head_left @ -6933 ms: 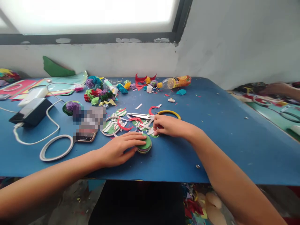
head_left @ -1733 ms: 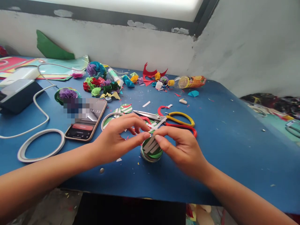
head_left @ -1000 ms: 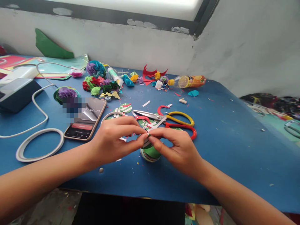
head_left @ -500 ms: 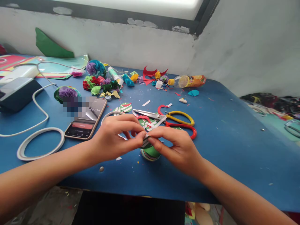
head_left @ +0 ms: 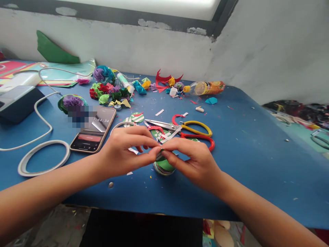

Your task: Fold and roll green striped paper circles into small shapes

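Left hand [head_left: 123, 154] and right hand [head_left: 195, 161] meet fingertip to fingertip, both pinched shut on a striped paper disc [head_left: 159, 156] just above the disc stack [head_left: 164, 167] on the blue surface [head_left: 244, 161], scissors [head_left: 185, 129] just behind.

Phone [head_left: 93, 133], scissors [head_left: 185, 130], juice bottle [head_left: 207, 87]

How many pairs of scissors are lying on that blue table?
1. The scissors, with one yellow and one red handle loop, lie just beyond the left hand and right hand among paper scraps. More could be hidden under the clutter.
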The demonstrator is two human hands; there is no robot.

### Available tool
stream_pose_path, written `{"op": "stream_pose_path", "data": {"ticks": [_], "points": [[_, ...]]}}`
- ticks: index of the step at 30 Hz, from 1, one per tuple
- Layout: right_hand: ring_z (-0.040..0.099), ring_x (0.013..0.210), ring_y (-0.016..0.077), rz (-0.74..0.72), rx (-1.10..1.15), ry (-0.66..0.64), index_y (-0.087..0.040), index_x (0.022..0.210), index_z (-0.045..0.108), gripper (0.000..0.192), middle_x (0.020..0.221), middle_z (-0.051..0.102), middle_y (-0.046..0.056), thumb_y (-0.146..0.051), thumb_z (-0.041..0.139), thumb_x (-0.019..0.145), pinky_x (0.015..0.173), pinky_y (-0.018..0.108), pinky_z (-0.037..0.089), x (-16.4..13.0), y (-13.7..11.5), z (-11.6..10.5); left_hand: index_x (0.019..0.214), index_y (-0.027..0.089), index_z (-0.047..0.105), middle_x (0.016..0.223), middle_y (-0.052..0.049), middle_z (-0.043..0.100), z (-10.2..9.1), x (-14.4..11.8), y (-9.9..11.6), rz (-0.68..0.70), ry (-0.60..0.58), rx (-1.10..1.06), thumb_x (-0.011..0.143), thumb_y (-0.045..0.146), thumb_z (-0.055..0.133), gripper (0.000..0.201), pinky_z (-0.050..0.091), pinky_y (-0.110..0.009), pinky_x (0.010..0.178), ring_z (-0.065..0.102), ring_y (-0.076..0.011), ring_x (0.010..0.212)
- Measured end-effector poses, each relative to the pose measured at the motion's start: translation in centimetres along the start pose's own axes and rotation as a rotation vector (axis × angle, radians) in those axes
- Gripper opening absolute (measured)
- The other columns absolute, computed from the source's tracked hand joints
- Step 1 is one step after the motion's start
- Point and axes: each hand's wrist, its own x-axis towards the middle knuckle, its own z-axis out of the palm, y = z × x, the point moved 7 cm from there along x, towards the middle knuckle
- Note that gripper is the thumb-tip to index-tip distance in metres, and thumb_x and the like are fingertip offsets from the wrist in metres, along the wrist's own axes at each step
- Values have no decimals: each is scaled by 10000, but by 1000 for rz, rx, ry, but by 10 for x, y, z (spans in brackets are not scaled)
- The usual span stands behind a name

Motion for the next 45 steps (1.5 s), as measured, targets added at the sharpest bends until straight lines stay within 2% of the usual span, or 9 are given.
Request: {"op": "stream_pose_path", "data": {"ticks": [7, 13, 20, 26, 30, 41, 45], "points": [[622, 794, 101, -15, -16, -2, -186, 966, 617, 166, 889, 675, 26, -144, 523, 836, 736, 217, 498, 0, 0, 0, 766, 170, 662, 680, -14, 634, 0, 0, 0, 6, -12, 25, 756, 188, 623, 44, 495, -158, 517, 564, -67, 583], [627, 808, 112, -25, -12, 2, -194, 972, 620, 170, 901, 676, 30, -152, 525, 836, 743, 236, 507, -1, 0, 0, 746, 164, 658, 685, -14, 642, -1, -1, 2, 44, 31, 66, 745, 173, 631, 28, 498, -173, 541, 569, -69, 580], [629, 812, 104, -18, -9, 8, -183, 956, 629, 174, 901, 681, 33, -121, 535, 824, 756, 222, 506, 0, -1, -1, 727, 139, 653, 666, -5, 607, 0, 0, -3, -60, 5, -73, 732, 118, 630, 32, 476, -142, 496, 540, -52, 566], [632, 812, 111, 22, -28, 16, -180, 932, 634, 147, 897, 684, 38, -148, 536, 828, 751, 228, 510, 1, 0, -2, 783, 154, 667, 729, -15, 620, 3, -1, -8, -161, -38, -136, 744, 147, 627, 57, 473, -107, 453, 553, -56, 611], [633, 813, 106, 22, -32, 17, -167, 927, 633, 142, 889, 683, 40, -141, 533, 829, 752, 220, 508, 1, -1, -3, 777, 150, 665, 728, -12, 616, 3, -1, -9, -177, -43, -152, 746, 139, 622, 54, 468, -95, 449, 548, -53, 616], [621, 784, 81, -114, -167, 32, -150, 934, 610, 139, 860, 672, 31, -115, 526, 828, 728, 176, 498, 0, -8, -3, 760, 152, 663, 718, -6, 619, 5, -2, -12, -250, -55, -140, 753, 164, 618, 47, 456, -83, 453, 539, -45, 613], [615, 772, 93, -131, -219, 29, -146, 938, 599, 137, 857, 666, 35, -117, 523, 828, 711, 192, 497, -1, -8, -2, 736, 145, 657, 708, -1, 622, 4, -3, -11, -227, -39, -98, 744, 153, 621, 38, 464, -81, 467, 543, -40, 601]]}}
